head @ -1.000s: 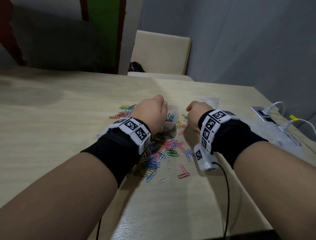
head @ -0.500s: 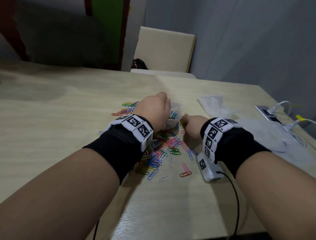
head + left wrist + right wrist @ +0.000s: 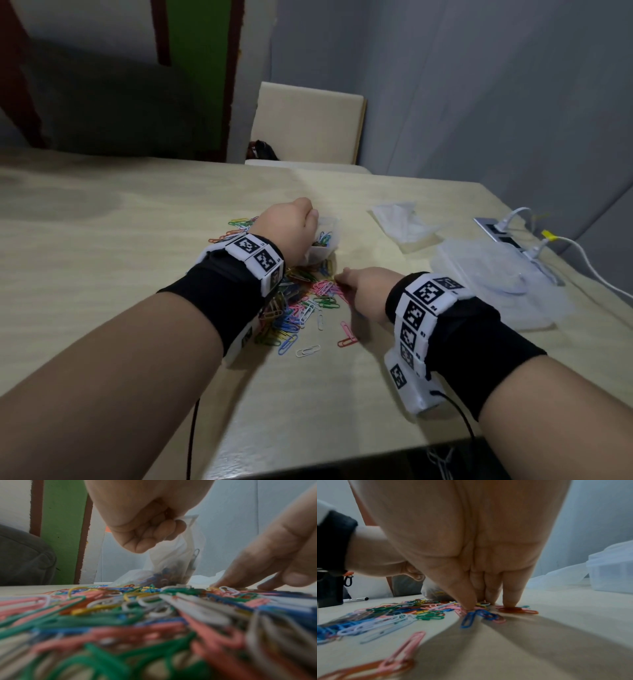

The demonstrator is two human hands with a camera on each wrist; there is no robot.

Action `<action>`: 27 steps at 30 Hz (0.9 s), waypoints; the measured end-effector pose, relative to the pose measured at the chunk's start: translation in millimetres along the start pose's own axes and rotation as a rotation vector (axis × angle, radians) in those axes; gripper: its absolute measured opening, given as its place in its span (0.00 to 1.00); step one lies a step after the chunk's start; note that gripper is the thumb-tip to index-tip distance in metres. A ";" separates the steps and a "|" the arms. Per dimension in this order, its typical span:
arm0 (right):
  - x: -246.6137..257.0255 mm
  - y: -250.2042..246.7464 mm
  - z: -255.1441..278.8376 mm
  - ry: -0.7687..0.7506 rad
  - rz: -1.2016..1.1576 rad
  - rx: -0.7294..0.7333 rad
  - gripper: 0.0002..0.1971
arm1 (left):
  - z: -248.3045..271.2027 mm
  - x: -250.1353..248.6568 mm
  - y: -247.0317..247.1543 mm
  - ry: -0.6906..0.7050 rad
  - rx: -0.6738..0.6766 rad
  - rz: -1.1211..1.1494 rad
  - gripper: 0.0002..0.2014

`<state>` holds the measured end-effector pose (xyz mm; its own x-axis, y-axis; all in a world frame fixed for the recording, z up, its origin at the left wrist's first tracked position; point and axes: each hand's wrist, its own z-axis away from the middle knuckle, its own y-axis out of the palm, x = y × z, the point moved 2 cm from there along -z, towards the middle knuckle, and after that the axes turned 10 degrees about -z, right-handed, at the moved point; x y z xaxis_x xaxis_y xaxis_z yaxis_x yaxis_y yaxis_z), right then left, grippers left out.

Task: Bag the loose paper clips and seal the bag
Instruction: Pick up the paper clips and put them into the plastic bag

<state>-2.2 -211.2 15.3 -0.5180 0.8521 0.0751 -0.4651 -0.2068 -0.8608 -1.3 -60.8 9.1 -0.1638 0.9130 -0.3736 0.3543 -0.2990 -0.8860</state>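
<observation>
A small clear bag [image 3: 328, 240] stands on the table with some coloured clips inside, and my left hand [image 3: 306, 228] grips its rim from above. In the left wrist view the curled fingers [image 3: 145, 536] pinch the bag's top edge [image 3: 187, 524]. Loose coloured paper clips [image 3: 301, 308] lie spread on the table between my wrists. My right hand [image 3: 344, 279] is just right of the pile, below the bag. In the right wrist view its fingertips [image 3: 469, 605] press down on a few clips [image 3: 481, 615], with the fingers fairly straight.
A crumpled clear bag [image 3: 400, 222], a translucent plastic box [image 3: 479, 270] and a power strip with white cables [image 3: 503, 236] lie to the right. A chair [image 3: 308, 126] stands behind the table. A pen [image 3: 356, 599] lies at the far left. The table's near edge is close to my forearms.
My right hand has moved from beside the bag's mouth down and towards me onto the loose clips. My left hand has kept its hold on the bag.
</observation>
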 end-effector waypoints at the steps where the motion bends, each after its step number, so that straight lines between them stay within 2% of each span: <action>1: -0.4 0.3 2.1 -0.006 -0.003 0.006 0.27 | 0.1 -0.3 -0.5 0.005 0.005 0.004 0.13; 3: -1.0 -0.9 6.6 -0.017 -0.030 -0.011 0.27 | 0.7 -0.9 -2.0 0.012 0.014 0.010 0.14; 5: -5.4 -10.1 6.9 -0.030 -0.086 -0.093 0.26 | 1.0 -1.3 -3.1 0.018 0.022 0.003 0.14; 8: -17.9 -25.9 2.0 0.031 -0.264 -0.217 0.22 | 1.0 -1.7 -2.9 0.024 0.029 -0.015 0.14; 12: -32.2 -16.7 -1.7 0.140 -0.140 -0.162 0.18 | 0.8 -1.3 -2.1 0.018 0.027 -0.013 0.14; 15: -29.3 -4.2 0.1 0.183 -0.147 -0.020 0.14 | 0.0 -0.9 -1.4 0.011 0.017 -0.013 0.15; 20: -11.5 -1.9 -12.0 0.139 -0.248 -0.078 0.26 | 0.1 -2.0 -1.0 0.009 0.006 -0.019 0.15; 23: 1.7 2.8 -18.5 0.120 -0.178 -0.140 0.37 | 0.6 -2.6 -1.4 -0.001 -0.002 -0.009 0.15; 25: 9.1 4.5 -23.7 0.129 -0.137 -0.195 0.38 | 1.0 -2.5 -1.9 -0.004 -0.008 -0.005 0.15; 27: 13.6 3.3 -26.9 0.131 -0.143 -0.202 0.34 | 1.2 -2.4 -2.3 -0.005 -0.010 -0.004 0.15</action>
<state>8.5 -187.4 -0.1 -0.3545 0.9232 0.1485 -0.3671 0.0086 -0.9302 -2.9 -62.5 11.7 -0.1699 0.9128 -0.3715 0.3630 -0.2925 -0.8847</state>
